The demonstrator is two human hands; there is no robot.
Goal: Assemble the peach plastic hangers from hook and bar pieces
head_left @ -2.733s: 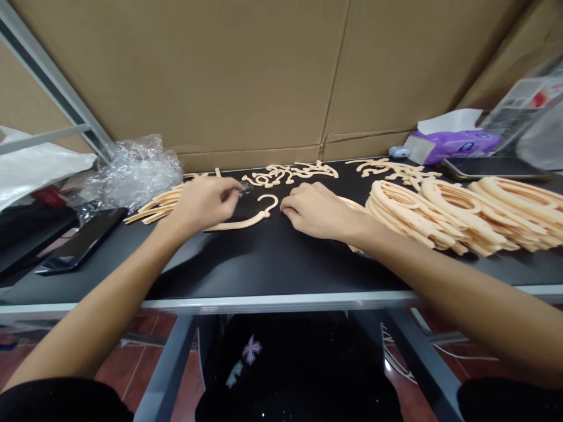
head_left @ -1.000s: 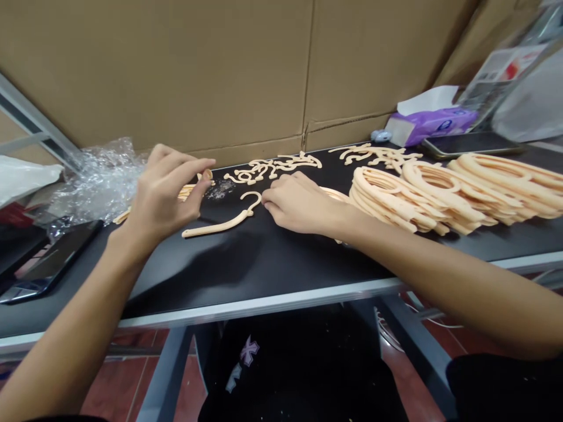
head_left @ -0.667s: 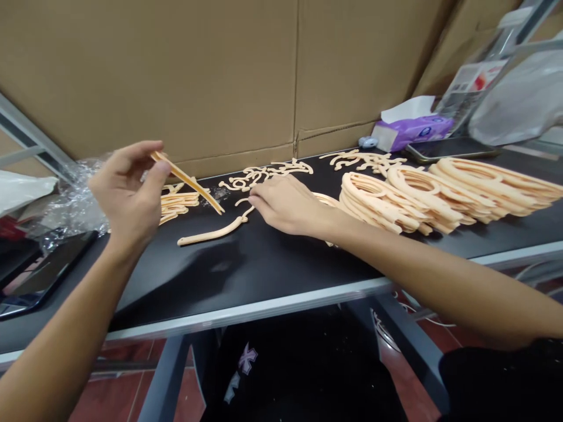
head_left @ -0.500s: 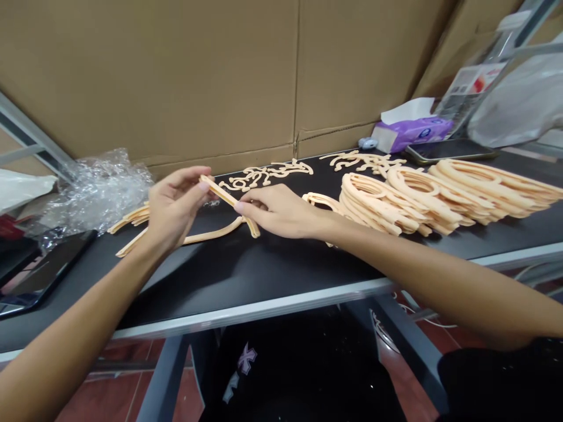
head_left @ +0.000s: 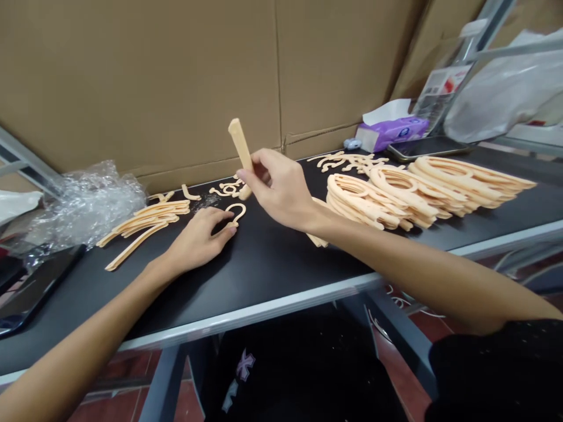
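My right hand (head_left: 279,187) is raised above the table, its thumb and fingers closed on a flat beige plastic strip (head_left: 240,143) that points up and to the left. Low over the black tabletop (head_left: 264,264), my left hand (head_left: 202,237) pinches a small beige hook-shaped piece (head_left: 240,210) between thumb and fingers. The hook's curved end sticks out past the fingertips, and its lower part is partly hidden. Left of this hand lies a pile of long beige strips (head_left: 147,217).
Stacks of beige looped pieces (head_left: 396,190) fill the right side. Small branching bits (head_left: 347,160) lie behind them, near a purple tissue pack (head_left: 396,132) and a phone (head_left: 426,147). Crumpled clear plastic (head_left: 103,199) and a dark tablet (head_left: 39,287) are at left. Cardboard (head_left: 176,76) stands behind.
My left hand has let go of the strip and come down to the hook-shaped piece. My right hand has lifted the strip, now more upright. The view has shifted slightly.
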